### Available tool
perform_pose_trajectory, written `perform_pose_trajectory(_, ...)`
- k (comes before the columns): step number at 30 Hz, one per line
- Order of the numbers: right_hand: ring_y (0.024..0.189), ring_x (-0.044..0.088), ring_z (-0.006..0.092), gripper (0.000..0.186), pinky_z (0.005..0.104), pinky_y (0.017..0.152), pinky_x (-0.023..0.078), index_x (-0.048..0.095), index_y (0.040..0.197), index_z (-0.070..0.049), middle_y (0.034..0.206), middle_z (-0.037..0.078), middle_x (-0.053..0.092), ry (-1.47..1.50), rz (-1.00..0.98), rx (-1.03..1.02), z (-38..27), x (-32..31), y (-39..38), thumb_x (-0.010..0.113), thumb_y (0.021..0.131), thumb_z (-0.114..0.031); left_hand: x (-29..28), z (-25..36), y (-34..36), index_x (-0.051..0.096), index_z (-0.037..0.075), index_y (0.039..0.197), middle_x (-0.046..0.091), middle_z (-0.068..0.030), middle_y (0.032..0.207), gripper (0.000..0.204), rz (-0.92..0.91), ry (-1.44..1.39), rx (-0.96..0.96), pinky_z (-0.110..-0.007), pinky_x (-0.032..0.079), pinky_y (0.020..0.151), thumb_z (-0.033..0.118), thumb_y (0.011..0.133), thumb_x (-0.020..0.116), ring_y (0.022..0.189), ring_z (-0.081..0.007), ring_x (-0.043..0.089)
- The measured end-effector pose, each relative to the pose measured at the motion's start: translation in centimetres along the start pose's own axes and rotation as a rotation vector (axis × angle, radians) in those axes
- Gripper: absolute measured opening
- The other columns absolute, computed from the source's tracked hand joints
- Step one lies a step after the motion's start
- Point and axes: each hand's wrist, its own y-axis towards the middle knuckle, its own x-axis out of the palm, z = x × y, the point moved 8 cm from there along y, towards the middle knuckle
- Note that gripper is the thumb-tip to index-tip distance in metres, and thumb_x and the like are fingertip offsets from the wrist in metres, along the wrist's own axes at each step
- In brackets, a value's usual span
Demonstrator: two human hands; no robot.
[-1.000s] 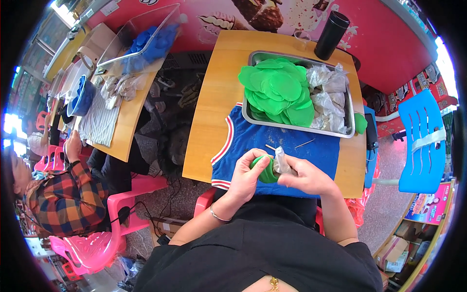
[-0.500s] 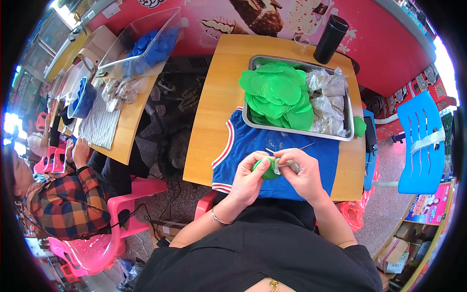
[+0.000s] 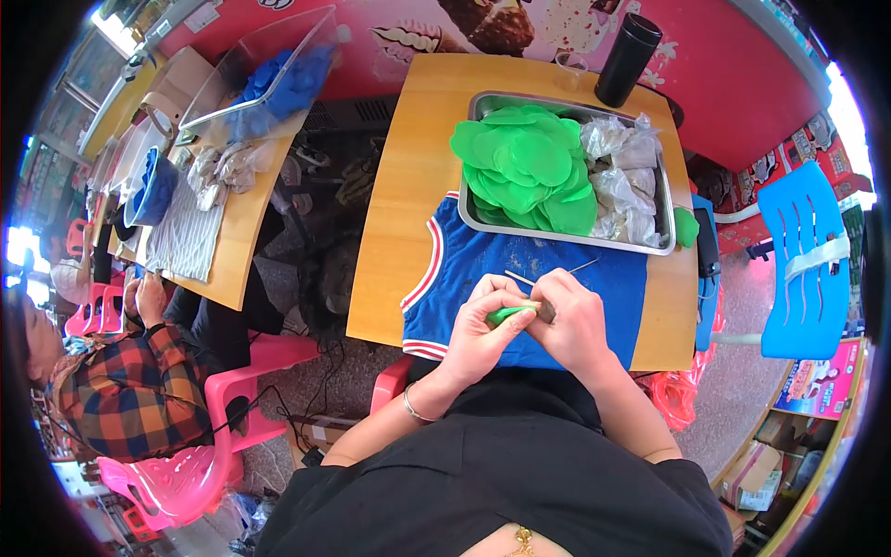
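In front of my chest, my left hand (image 3: 484, 332) pinches a thin green piece (image 3: 506, 316), now seen nearly edge-on between thumb and fingers. My right hand (image 3: 577, 323) meets it, fingertips pressed together over a small greyish bit that I cannot make out. Both hands are above a blue garment with striped trim (image 3: 445, 278) spread on the wooden table (image 3: 376, 306). Just beyond my fingers lie a thin pale stick (image 3: 519, 278) and a thin dark one (image 3: 585, 265). Farther back, a metal tray (image 3: 566, 240) bears a heap of round green sheets (image 3: 524, 162) and several knotted plastic bags (image 3: 620, 176).
A black flask (image 3: 628, 60) and a clear cup (image 3: 569, 71) stand behind the tray. One green piece (image 3: 686, 227) lies by its right side. To the right is a blue chair (image 3: 806, 265). At the left, a person in a checked shirt (image 3: 130, 395) sits at another table.
The green piece has gone from facing up to nearly edge-on, and my fingers have drawn closer around it. The whole view has shifted slightly.
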Motion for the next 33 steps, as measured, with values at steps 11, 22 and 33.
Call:
perform_pose_trajectory(11,0.070,0.053,0.0069,0.034,0.0218,0.058,0.044,0.048,0.106,-0.004,0.088,0.001,0.056,0.905,-0.370,0.488,2.2,1.8,-0.9,0.065,0.076,-0.007,-0.2,-3.0,-0.9,0.052,0.003,0.101,0.053,-0.0018,0.090,0.018,0.127,-0.351,-0.262,-0.023,0.045,0.071,0.019,0.094,0.049,0.079,-0.0088,0.053)
perform_pose_trajectory(22,0.060,0.048,0.0037,0.012,0.0202,0.052,0.038,0.055,0.078,-0.001,0.066,0.001,0.055,0.464,-0.139,0.220,1.3,0.4,-0.2,0.067,0.076,-0.003,-1.0,-2.1,-1.1,0.046,0.006,0.097,0.053,0.0000,0.086,0.017,0.210,-0.326,-0.158,-0.020,0.046,0.061,0.016,0.089,0.057,0.074,-0.0040,0.052)
perform_pose_trajectory(33,0.079,0.053,0.0078,0.010,0.0229,0.065,0.042,0.061,0.084,-0.001,0.082,0.004,0.057,0.629,-0.236,0.235,1.8,2.6,-1.2,0.066,0.076,-0.003,-1.4,-3.2,-1.0,0.049,0.010,0.082,0.046,0.0053,0.075,0.019,0.320,-0.535,-0.274,-0.017,0.036,0.056,0.020,0.096,0.042,0.065,-0.0003,0.040)
